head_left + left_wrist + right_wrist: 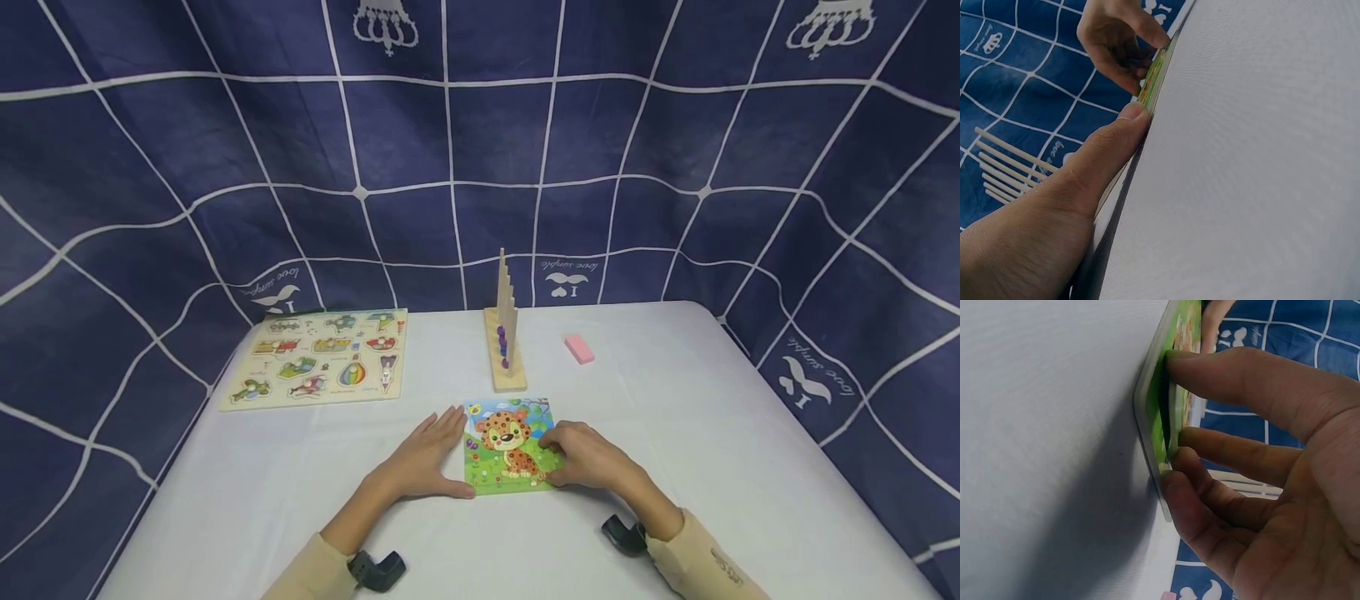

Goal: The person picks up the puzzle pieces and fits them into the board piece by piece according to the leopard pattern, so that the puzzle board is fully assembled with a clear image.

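A small square jigsaw puzzle (487, 477) with a spotted leopard cub on green grass lies flat on the white table. My left hand (422, 458) rests along its left side, fingers extended and thumb at the lower left corner. At the right side, my right hand (588, 456) pinches a puzzle piece (1176, 419) between thumb and fingertips. In the right wrist view that piece tilts up from the board, with a dark gap between it and the green border (1155, 419). The left thumb (1119, 134) presses the board's edge in the left wrist view.
Behind the puzzle stands a wooden peg rack (510, 379) with rods of stepped height and several purple and blue beads. A pink block (579, 348) lies to its right. A wooden vehicle puzzle board (330, 398) lies at the back left. A blue checked curtain (495, 133) surrounds the table (675, 400).
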{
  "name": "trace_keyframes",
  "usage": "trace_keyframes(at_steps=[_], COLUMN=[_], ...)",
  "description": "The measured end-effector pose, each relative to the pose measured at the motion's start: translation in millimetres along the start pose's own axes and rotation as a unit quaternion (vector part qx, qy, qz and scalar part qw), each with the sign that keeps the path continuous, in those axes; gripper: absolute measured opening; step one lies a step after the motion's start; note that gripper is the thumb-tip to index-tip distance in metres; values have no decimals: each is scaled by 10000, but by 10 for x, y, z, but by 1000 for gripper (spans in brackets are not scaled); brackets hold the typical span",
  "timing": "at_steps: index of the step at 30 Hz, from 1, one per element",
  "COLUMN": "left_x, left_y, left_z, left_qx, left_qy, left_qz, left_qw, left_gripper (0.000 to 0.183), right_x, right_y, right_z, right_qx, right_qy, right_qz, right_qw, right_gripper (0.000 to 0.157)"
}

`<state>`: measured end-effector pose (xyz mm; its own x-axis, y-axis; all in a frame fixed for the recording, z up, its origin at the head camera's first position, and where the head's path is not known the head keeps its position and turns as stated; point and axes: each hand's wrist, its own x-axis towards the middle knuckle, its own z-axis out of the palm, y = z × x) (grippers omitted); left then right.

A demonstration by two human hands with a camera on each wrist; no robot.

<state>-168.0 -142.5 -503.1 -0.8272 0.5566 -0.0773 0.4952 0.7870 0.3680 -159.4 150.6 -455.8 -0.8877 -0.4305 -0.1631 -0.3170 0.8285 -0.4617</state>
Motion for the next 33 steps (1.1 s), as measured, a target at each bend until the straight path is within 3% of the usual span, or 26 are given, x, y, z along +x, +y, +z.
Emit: trace_keyframes(at_steps=[18,26,33], left_x=[-39,-39,-36], left_y=[-10,-17,-26], left_z=[52,2,-22], left_qx=[34,61,46], left_qy=[22,31,-37], left_qz=[10,12,32], left_qw=[10000,10000,10000], left_gripper=[125,124,124], right_x=[23,43,60], right_y=[82,75,57], right_z=[9,3,-16], right_qx=[267,346,245], right_qy=[-34,-147,-69], right_qz=[-370,-571,-408], right_qw=[9990,9977,9988], right_gripper=[38,30,29])
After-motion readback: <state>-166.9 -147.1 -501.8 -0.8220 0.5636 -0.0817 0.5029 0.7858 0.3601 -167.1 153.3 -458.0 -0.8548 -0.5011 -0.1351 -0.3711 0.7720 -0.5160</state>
